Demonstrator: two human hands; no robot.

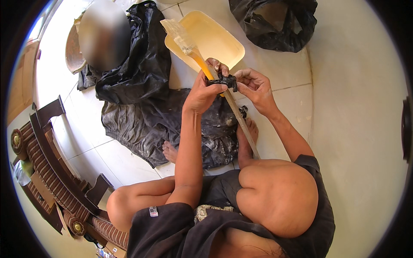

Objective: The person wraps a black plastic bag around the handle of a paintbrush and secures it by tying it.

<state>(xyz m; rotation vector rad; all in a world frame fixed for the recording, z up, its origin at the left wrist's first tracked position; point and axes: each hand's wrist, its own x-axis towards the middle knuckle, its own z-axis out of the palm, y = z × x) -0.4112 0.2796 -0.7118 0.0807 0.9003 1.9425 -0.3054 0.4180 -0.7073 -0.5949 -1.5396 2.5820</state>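
Note:
My left hand point(201, 92) is closed around a paintbrush point(198, 60) with a yellow handle and pale, caked bristles, together with a long thin wooden stick point(239, 115). The brush handle lies against the stick's upper end. A black plastic strip point(224, 81) is wound in a bunched knot around the two. On its right side, my right hand point(258, 91) pinches at the strip's end, thumb against fingers. The stick slants down past my right foot to my knee, where its lower end is hidden. Whitish residue marks my fingers.
A cream plastic basin point(232, 51) stands just beyond my hands. Black plastic bags lie at the upper left point(146, 64) and upper right point(297, 38). A stained dark cloth point(133, 124) covers tiles under my feet. Brown wooden furniture point(56, 159) stands at the left. A blurred patch hides part of the upper left.

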